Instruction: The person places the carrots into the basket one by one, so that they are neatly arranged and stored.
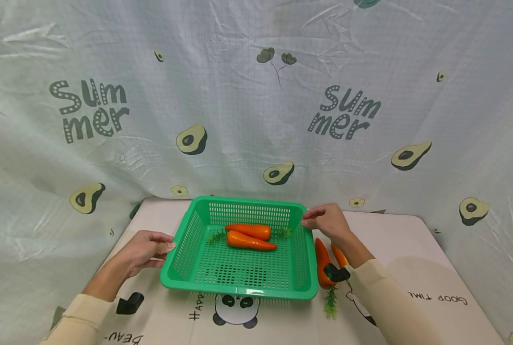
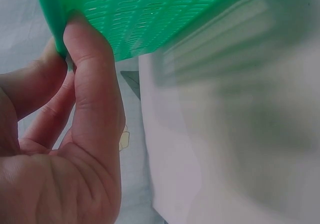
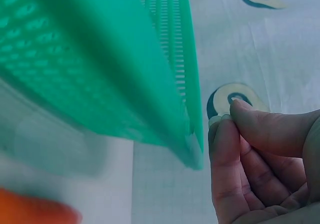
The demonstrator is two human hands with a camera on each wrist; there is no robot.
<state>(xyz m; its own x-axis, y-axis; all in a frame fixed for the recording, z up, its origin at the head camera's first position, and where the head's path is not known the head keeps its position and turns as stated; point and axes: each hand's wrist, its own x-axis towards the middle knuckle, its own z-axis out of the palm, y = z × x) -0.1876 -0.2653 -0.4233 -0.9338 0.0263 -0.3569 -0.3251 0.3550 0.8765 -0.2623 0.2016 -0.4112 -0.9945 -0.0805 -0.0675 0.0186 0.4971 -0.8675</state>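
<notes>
A green plastic basket (image 1: 278, 293) with slotted walls is in the middle of the head view. Two orange carrots (image 1: 251, 241) with green tops lie together inside it. My left hand (image 1: 146, 250) pinches the basket's left rim between thumb and fingers, as the left wrist view confirms. My right hand (image 1: 329, 223) is by the back right corner, thumb tip against the curled index finger. In the right wrist view a narrow gap separates these fingertips (image 3: 223, 129) from the rim, and nothing is between them.
Right of the basket, two more carrots (image 1: 323, 262) lie on the table, partly behind my right forearm. The pale table (image 1: 170, 316) has a printed panda and lettering. A white curtain (image 1: 239, 96) with avocado and "summer" prints hangs behind and at both sides.
</notes>
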